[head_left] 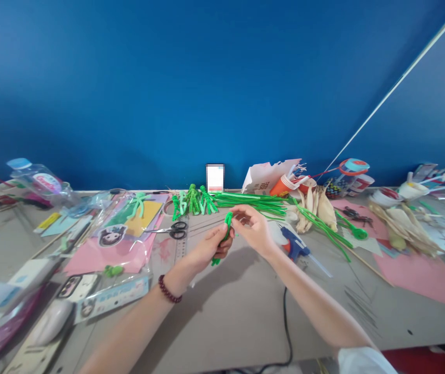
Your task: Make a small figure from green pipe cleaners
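My left hand (pixel 213 243), with a dark beaded bracelet at the wrist, is closed round a small bundle of green pipe cleaners (pixel 228 220). Its looped top sticks up above the fingers and its ends show below them. At the right side of that top, the fingertips of my right hand (pixel 252 227) are bent together; what they pinch is too small to make out. Behind my hands lies a pile of long green pipe cleaners (pixel 249 201). Several twisted green figures (pixel 193 199) stand left of the pile.
Scissors (pixel 173 230) and a clear bag with coloured sheets (pixel 121 234) lie to the left. On the right are a blue glue gun (pixel 296 244), dried husks (pixel 316 210), orange cups (pixel 285 184) and pink paper (pixel 425 275). A phone (pixel 215 177) leans against the blue wall.
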Demonstrator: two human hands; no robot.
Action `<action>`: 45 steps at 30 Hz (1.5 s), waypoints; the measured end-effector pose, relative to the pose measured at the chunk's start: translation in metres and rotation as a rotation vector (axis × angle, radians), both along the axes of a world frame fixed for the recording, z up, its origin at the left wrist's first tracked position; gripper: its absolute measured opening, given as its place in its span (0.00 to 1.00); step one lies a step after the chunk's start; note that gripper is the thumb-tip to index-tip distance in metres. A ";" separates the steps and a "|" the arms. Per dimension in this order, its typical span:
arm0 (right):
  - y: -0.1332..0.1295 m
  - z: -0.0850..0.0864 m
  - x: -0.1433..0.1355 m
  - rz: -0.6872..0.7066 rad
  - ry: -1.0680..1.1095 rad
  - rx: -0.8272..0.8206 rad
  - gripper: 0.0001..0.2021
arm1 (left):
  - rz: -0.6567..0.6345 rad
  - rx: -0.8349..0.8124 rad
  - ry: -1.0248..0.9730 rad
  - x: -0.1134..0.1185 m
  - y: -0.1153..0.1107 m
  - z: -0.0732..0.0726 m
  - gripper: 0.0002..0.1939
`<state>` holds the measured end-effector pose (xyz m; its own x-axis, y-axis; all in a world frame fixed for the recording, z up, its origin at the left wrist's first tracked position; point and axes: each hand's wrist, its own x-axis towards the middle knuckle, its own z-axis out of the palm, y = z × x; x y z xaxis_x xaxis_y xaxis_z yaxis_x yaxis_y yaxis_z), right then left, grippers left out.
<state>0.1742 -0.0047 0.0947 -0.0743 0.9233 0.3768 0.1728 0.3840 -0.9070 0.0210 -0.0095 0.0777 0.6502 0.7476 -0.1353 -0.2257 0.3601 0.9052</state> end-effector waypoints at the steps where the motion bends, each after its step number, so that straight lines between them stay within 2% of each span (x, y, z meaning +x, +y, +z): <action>1: -0.001 0.001 0.000 -0.020 -0.040 0.033 0.09 | -0.002 0.000 0.003 0.000 0.000 0.000 0.19; 7: -0.003 0.004 0.002 -0.117 -0.189 0.243 0.07 | -0.017 0.016 0.020 0.001 -0.002 0.003 0.19; 16: 0.001 0.002 0.008 -0.142 -0.335 0.501 0.06 | -0.034 0.024 0.059 0.000 -0.001 0.000 0.20; 20: 0.000 0.004 0.009 -0.136 -0.390 0.532 0.06 | -0.038 0.029 0.070 0.000 -0.002 0.003 0.20; 24: -0.002 0.004 0.008 -0.125 -0.347 0.424 0.06 | -0.029 0.028 0.070 0.000 -0.003 0.006 0.20; 29: -0.002 0.005 0.005 -0.101 -0.226 0.205 0.07 | -0.029 0.017 0.067 0.000 -0.001 0.004 0.20; 35: 0.003 0.008 0.009 0.091 0.091 -0.126 0.12 | -0.009 0.084 0.071 -0.001 0.000 0.002 0.21; 38: 0.005 0.007 0.011 0.191 0.144 -0.262 0.15 | -0.024 0.085 0.067 -0.001 -0.001 0.001 0.23; 42: 0.005 0.006 0.010 0.286 0.169 -0.329 0.17 | -0.048 0.074 0.052 -0.001 -0.001 0.001 0.23; 45: 0.004 0.006 0.010 0.261 0.176 -0.337 0.16 | -0.055 0.086 0.030 0.000 -0.001 0.000 0.22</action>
